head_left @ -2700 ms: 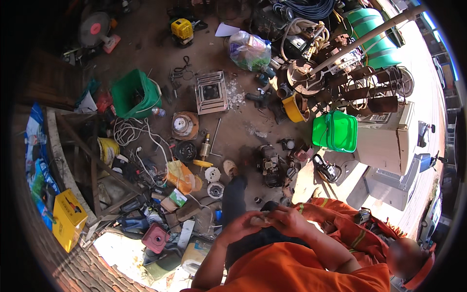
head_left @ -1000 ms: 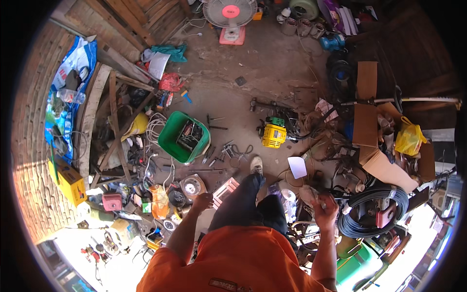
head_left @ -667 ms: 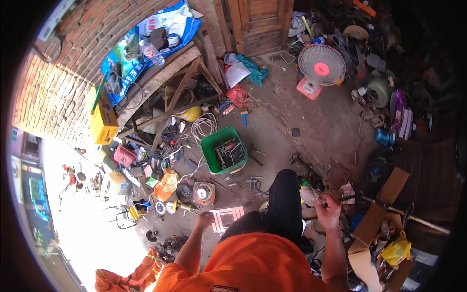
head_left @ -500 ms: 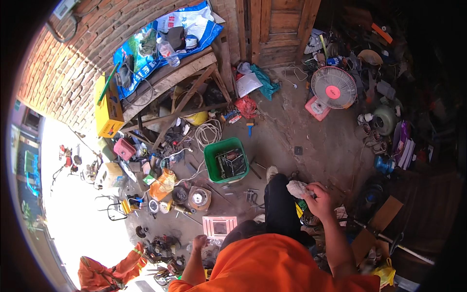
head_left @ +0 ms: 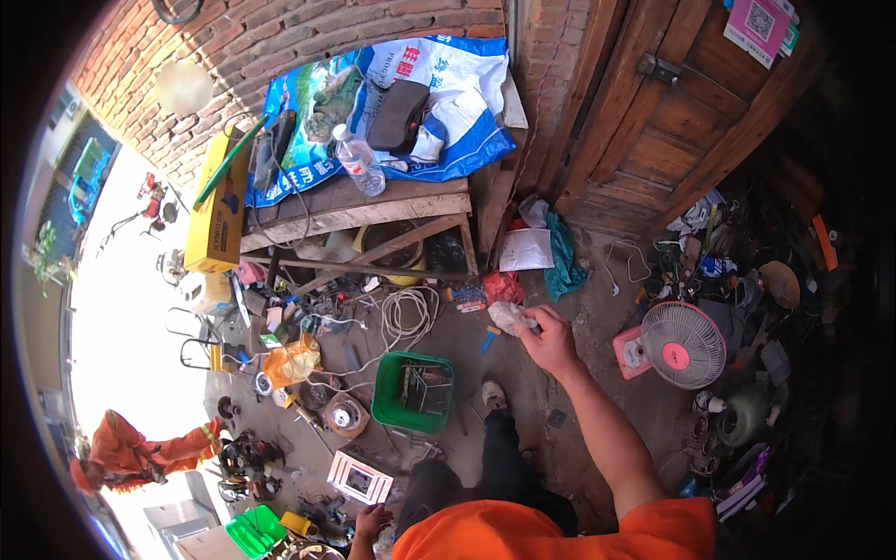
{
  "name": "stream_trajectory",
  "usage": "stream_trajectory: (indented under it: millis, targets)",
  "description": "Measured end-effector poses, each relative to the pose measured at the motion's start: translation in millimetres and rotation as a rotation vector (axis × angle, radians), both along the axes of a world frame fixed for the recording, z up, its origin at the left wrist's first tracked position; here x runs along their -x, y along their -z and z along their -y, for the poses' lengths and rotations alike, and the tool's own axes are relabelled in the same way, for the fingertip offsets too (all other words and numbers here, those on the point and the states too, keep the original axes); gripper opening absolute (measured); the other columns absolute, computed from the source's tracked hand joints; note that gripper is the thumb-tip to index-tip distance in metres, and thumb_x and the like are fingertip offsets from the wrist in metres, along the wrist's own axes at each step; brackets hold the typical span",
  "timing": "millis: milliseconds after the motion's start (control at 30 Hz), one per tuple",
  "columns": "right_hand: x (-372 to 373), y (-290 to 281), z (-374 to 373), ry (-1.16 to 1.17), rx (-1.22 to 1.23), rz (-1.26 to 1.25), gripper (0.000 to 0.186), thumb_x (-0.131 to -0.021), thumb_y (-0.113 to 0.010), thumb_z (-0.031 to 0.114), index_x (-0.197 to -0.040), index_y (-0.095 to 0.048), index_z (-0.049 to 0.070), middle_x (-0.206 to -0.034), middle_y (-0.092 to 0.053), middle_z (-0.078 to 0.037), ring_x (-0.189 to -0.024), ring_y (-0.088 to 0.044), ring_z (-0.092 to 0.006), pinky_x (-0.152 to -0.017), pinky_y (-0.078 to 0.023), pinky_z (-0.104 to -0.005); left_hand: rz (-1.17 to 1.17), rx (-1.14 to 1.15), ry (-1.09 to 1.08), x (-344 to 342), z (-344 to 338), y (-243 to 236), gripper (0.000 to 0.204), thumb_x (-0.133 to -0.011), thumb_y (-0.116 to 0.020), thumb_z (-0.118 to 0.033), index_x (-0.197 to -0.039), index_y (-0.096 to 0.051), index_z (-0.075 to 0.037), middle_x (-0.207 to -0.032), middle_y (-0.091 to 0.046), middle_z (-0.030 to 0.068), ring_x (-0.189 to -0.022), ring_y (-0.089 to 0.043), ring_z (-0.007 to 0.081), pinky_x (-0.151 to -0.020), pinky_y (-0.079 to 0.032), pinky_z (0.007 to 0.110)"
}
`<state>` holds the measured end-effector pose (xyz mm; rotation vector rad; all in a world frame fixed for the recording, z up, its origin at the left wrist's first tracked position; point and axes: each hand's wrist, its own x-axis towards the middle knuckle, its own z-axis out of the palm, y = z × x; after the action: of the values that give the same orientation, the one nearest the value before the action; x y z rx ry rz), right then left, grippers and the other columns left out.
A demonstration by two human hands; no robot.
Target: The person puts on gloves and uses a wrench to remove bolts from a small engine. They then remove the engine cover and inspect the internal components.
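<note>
My right hand (head_left: 549, 343) is stretched out ahead, closed round a whitish crumpled bundle (head_left: 509, 318). Whether the bundle is cloth or thin plastic is not clear. It is held up in the air, seen over the floor between the green bin (head_left: 381, 392) and the wooden door. Low at the body's left side hangs my left hand (head_left: 374, 523), dark and small, close to a pink and white slatted stool (head_left: 347, 469). Its fingers are too unclear to read, and nothing shows in it.
A wooden bench (head_left: 401, 207) carries a blue and white sack (head_left: 476, 70), a clear bottle (head_left: 361, 166) and dark objects. Coiled white cable (head_left: 408, 313), tools and parts litter the floor. A pink fan (head_left: 677, 350) stands right of the door (head_left: 672, 121). A person in orange (head_left: 149, 453) is at left.
The view has shifted toward the bench and door. My right hand has moved forward, away from my body, still gripping the whitish bundle. My left hand stays low at my side.
</note>
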<state>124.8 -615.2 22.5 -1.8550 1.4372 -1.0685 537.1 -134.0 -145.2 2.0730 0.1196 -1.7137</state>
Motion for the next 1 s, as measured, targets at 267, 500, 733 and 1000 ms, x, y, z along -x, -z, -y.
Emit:
stream_trajectory:
  millis: [267,500,733,1000]
  targets:
    - [-92.5,-32.5,312.2,-0.162,0.481,-0.615,0.011,-0.08,-0.064,0.012,-0.09,-0.067,0.009,-0.095,-0.058,-0.014,-0.094,-0.059,-0.0335,-0.079,-0.049,-0.0434,0.538,0.377,0.076,157.7,-46.8,-68.3,0.023,-0.084,-0.068,-0.022,-0.102,-0.07,-0.008,-0.097,-0.069,0.0182,-0.093,-0.063,0.0391,-0.081,-0.05,0.05]
    - [-118.0,16.1,415.0,-0.011,0.026,-0.813,0.02,-0.086,-0.064,0.022,-0.097,-0.068,0.006,-0.113,-0.055,-0.02,-0.096,-0.061,-0.0348,-0.082,-0.05,-0.0451,0.339,-0.073,0.134,246.3,-88.1,-1.0,0.018,-0.089,-0.059,-0.02,-0.105,-0.064,-0.011,-0.091,-0.069,0.0089,-0.08,-0.066,0.0293,-0.065,-0.053,0.043]
    - [-185.7,-18.6,378.1,-0.202,0.487,-0.953,0.037,-0.077,-0.074,0.033,-0.103,-0.069,0.006,-0.114,-0.056,-0.014,-0.108,-0.052,-0.0312,-0.089,-0.038,-0.0436,0.137,-0.131,-0.277,296.5,-32.4,-31.4,0.024,-0.094,-0.06,-0.023,-0.112,-0.061,-0.007,-0.09,-0.07,0.0102,-0.076,-0.068,0.0241,-0.064,-0.054,0.037]
    - [-209.1,21.3,420.6,-0.128,0.218,-0.951,0.025,-0.084,-0.054,0.017,-0.101,-0.071,0.011,-0.101,-0.072,-0.015,-0.098,-0.067,-0.034,-0.088,-0.043,-0.0477,0.19,-0.166,-0.888,296.8,-28.3,-73.0,0.031,-0.096,-0.06,-0.023,-0.118,-0.063,-0.001,-0.091,-0.07,0.0112,-0.073,-0.069,0.0198,-0.062,-0.056,0.033]
